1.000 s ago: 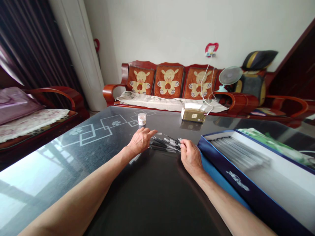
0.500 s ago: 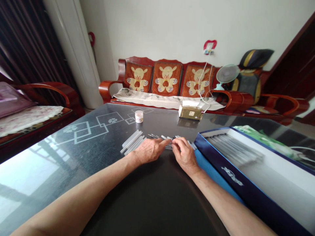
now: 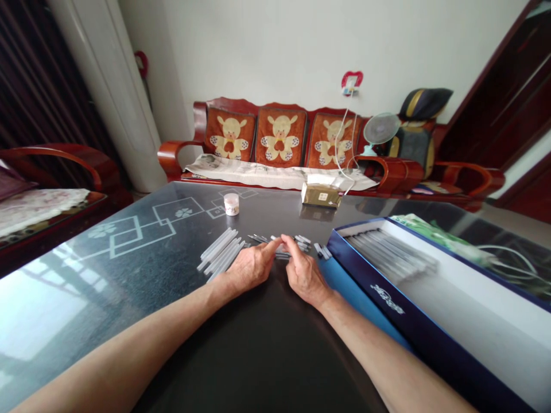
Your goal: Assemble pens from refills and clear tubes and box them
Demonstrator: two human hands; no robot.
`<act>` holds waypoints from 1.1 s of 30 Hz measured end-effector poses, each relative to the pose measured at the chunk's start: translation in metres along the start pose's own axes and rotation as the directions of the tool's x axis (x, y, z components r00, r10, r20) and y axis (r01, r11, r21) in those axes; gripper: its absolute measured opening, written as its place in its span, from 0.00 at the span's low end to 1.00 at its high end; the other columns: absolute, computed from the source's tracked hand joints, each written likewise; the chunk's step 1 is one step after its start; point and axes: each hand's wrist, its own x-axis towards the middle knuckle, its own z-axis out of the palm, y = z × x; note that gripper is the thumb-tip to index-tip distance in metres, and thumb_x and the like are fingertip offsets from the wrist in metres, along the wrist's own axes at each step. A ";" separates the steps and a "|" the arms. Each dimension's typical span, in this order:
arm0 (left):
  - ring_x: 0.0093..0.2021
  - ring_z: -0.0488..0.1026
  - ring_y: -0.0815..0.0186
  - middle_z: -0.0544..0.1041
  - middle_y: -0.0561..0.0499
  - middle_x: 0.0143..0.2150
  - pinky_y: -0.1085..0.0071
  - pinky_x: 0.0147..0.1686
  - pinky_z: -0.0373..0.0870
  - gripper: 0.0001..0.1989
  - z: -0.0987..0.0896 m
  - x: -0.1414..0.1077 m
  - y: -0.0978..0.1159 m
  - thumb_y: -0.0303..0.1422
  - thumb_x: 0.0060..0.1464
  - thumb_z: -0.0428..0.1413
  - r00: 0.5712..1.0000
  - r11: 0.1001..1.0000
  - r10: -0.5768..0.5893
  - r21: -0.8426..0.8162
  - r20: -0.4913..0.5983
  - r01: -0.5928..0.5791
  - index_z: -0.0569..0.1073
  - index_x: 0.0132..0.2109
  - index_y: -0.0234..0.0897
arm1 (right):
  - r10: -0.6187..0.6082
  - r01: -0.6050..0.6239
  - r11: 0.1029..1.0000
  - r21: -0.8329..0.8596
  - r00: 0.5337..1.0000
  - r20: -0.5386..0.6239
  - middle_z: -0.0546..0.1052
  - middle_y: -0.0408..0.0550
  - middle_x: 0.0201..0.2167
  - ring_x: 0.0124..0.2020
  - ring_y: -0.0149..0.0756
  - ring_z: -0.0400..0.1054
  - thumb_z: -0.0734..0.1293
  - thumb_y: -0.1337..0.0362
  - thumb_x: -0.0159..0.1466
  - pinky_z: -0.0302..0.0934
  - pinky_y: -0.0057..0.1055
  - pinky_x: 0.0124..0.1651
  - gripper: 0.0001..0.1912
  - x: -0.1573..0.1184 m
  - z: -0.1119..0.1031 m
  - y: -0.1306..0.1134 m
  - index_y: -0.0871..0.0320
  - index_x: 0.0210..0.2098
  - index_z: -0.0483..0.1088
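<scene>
My left hand [image 3: 253, 267] reaches over the dark table with its index finger stretched toward small pen parts. Opposite it, my right hand [image 3: 305, 275] also extends an index finger, and the two fingertips nearly meet. The other fingers of both hands are curled, and whether they hold anything is too small to tell. Translucent tubes [image 3: 220, 252] lie beside my left hand. Short caps [image 3: 302, 241] are spread just beyond my right hand, and a few thin dark tips [image 3: 257, 238] lie behind my left.
A blue box [image 3: 383, 292] on the right holds a row of clear pens [image 3: 387, 252]. Farther back stand a small white jar [image 3: 231, 204] and a tissue box [image 3: 321, 194]. Green plastic packaging [image 3: 439, 235] lies behind the blue box.
The view has shifted right. My right hand has moved closer to my left and stretched out its index finger, leaving more of the short caps visible.
</scene>
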 end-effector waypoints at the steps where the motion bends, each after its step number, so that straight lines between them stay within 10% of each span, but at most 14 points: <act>1: 0.36 0.76 0.61 0.78 0.41 0.42 0.70 0.34 0.73 0.23 0.000 0.000 -0.001 0.29 0.63 0.43 1.000 1.000 -0.014 0.012 -0.017 0.015 0.61 0.65 0.36 | 0.003 -0.003 1.000 0.001 1.000 -0.007 0.74 0.53 0.53 0.54 0.37 0.70 0.54 0.78 0.58 0.66 0.38 0.56 0.34 0.000 -0.001 0.000 0.58 0.64 0.54; 10: 0.33 0.76 0.63 0.77 0.45 0.38 0.72 0.30 0.69 0.21 -0.005 0.003 -0.007 0.32 0.64 0.43 0.997 0.994 -0.063 0.086 -0.046 0.067 0.66 0.62 0.42 | 0.172 -0.241 0.956 -0.167 0.922 -0.347 0.75 0.52 0.38 0.39 0.39 0.72 0.58 0.72 0.60 0.67 0.37 0.47 0.15 0.014 -0.041 0.047 0.58 0.40 0.74; 20: 0.30 0.75 0.65 0.76 0.46 0.39 0.74 0.29 0.69 0.21 0.001 0.001 -0.009 0.32 0.64 0.43 0.998 0.993 -0.043 0.108 -0.051 0.048 0.64 0.63 0.45 | 0.041 0.006 0.919 -0.395 0.993 0.109 0.73 0.50 0.43 0.42 0.38 0.67 0.59 0.74 0.62 0.63 0.34 0.46 0.19 0.004 -0.036 0.046 0.53 0.45 0.76; 33: 0.31 0.75 0.65 0.76 0.45 0.41 0.73 0.30 0.70 0.22 0.001 0.001 -0.007 0.31 0.63 0.44 0.999 0.991 -0.032 0.127 -0.006 0.032 0.63 0.63 0.43 | 0.115 -0.039 0.893 -0.449 0.983 0.144 0.76 0.48 0.36 0.40 0.39 0.68 0.62 0.72 0.59 0.58 0.35 0.47 0.13 0.000 -0.043 0.036 0.55 0.38 0.76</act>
